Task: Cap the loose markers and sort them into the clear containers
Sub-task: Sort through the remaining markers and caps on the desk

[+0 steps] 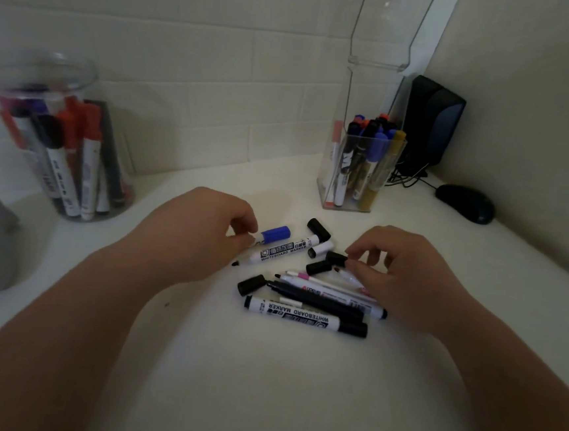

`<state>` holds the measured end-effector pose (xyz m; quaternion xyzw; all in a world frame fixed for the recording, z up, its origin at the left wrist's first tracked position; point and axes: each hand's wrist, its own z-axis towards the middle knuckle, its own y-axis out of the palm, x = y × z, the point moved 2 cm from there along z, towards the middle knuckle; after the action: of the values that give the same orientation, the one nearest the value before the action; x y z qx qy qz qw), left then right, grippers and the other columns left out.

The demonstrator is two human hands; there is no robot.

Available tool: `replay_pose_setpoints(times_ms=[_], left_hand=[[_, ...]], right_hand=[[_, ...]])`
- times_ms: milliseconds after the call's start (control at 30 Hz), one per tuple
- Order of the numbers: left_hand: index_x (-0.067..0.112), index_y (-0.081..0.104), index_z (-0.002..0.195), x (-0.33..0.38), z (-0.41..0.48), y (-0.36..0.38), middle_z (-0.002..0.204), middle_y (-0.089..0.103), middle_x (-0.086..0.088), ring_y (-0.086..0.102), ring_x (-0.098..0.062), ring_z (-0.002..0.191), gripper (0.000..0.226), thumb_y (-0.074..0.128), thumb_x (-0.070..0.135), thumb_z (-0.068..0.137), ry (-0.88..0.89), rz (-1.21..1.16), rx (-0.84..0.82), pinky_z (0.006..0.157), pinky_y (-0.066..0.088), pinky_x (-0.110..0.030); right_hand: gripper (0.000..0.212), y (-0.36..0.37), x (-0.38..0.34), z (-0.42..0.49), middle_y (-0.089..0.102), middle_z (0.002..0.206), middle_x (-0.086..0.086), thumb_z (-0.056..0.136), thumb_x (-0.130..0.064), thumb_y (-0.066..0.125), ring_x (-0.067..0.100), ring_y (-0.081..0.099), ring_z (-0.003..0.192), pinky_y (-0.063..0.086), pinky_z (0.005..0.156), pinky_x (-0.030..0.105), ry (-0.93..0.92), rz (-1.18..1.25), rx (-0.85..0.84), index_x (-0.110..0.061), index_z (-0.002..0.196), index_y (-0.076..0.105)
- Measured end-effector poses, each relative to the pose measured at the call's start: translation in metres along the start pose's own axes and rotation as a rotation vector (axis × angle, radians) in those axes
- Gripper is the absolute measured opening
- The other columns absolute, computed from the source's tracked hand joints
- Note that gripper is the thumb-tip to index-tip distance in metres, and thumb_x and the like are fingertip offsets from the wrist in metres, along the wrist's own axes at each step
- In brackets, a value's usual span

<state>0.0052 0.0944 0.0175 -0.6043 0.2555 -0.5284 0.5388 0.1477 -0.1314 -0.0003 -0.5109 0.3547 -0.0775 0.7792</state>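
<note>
Left hand point(202, 232) curls its fingers on the barrel end of the blue marker point(276, 234), already capped. Right hand point(408, 277) pinches a loose black cap point(336, 258). Both are at the pile point(307, 298) mid-bench point(261, 385), w/ the jar point(73, 176) far left & the box point(357, 194) far right. Best approach, imo: match cap to tip colour first, e.g. the open black marker point(283, 251) beside the blue one. Hold the barrel steady, push the cap on straight till it seats, then bin it.
</note>
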Motion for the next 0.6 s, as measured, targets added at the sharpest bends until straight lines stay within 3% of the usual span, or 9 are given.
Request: replay_pose_setpoints(times_ms=[133, 267, 367, 433, 533, 600], left_hand=[[0.041, 0.067, 0.107, 0.010, 0.004, 0.014, 0.102, 0.065, 0.020, 0.058, -0.008, 0.096, 0.018, 0.065, 0.046, 0.090, -0.037, 0.125, -0.059, 0.077, 0.045, -0.026], [0.041, 0.064, 0.115, 0.018, 0.008, 0.020, 0.095, 0.055, 0.020, 0.055, -0.009, 0.094, 0.026, 0.066, 0.044, 0.089, -0.028, 0.172, -0.102, 0.075, 0.042, -0.026], [0.042, 0.061, 0.120, 0.019, 0.007, 0.016, 0.095, 0.061, 0.023, 0.055, -0.007, 0.094, 0.031, 0.065, 0.042, 0.089, 0.020, 0.133, -0.046, 0.080, 0.047, -0.028], [0.042, 0.062, 0.117, 0.017, 0.006, 0.008, 0.091, 0.064, 0.024, 0.054, 0.000, 0.089, 0.031, 0.069, 0.041, 0.087, 0.077, -0.032, 0.080, 0.081, 0.048, -0.026], [0.036, 0.066, 0.109, 0.012, -0.001, -0.004, 0.086, 0.069, 0.021, 0.062, 0.005, 0.083, 0.030, 0.077, 0.030, 0.083, 0.116, -0.447, 0.359, 0.075, 0.047, -0.009], [0.027, 0.067, 0.113, 0.005, -0.001, -0.007, 0.090, 0.073, 0.011, 0.069, -0.004, 0.084, 0.034, 0.079, 0.016, 0.084, 0.053, -0.812, 0.513, 0.080, 0.056, -0.020]], right_hand=[[0.012, 0.000, -0.004, -0.001, 0.060, 0.078, -0.018, 0.086, -0.023, 0.075, 0.004, 0.055, 0.079, 0.036, 0.065, 0.016, -0.059, 0.023, -0.004, -0.034, 0.086, 0.070], [0.010, 0.001, -0.003, -0.001, 0.060, 0.076, -0.019, 0.086, -0.021, 0.075, 0.005, 0.055, 0.080, 0.035, 0.064, 0.011, -0.050, 0.025, 0.024, -0.031, 0.085, 0.072], [0.008, 0.001, -0.003, 0.000, 0.060, 0.077, -0.020, 0.088, -0.021, 0.073, 0.003, 0.055, 0.075, 0.036, 0.064, 0.010, -0.009, 0.013, 0.068, -0.029, 0.087, 0.072], [0.010, 0.000, -0.002, 0.000, 0.059, 0.076, -0.019, 0.089, -0.022, 0.072, 0.000, 0.053, 0.069, 0.034, 0.062, 0.011, 0.057, 0.031, 0.099, -0.032, 0.087, 0.069], [0.010, -0.002, -0.002, 0.006, 0.059, 0.077, -0.019, 0.091, -0.026, 0.070, 0.000, 0.054, 0.067, 0.035, 0.060, 0.012, 0.152, 0.040, 0.124, -0.035, 0.089, 0.067], [0.009, -0.001, -0.005, 0.014, 0.059, 0.080, -0.021, 0.091, -0.027, 0.069, -0.002, 0.056, 0.073, 0.035, 0.062, 0.011, 0.198, 0.015, 0.079, -0.035, 0.093, 0.066]])
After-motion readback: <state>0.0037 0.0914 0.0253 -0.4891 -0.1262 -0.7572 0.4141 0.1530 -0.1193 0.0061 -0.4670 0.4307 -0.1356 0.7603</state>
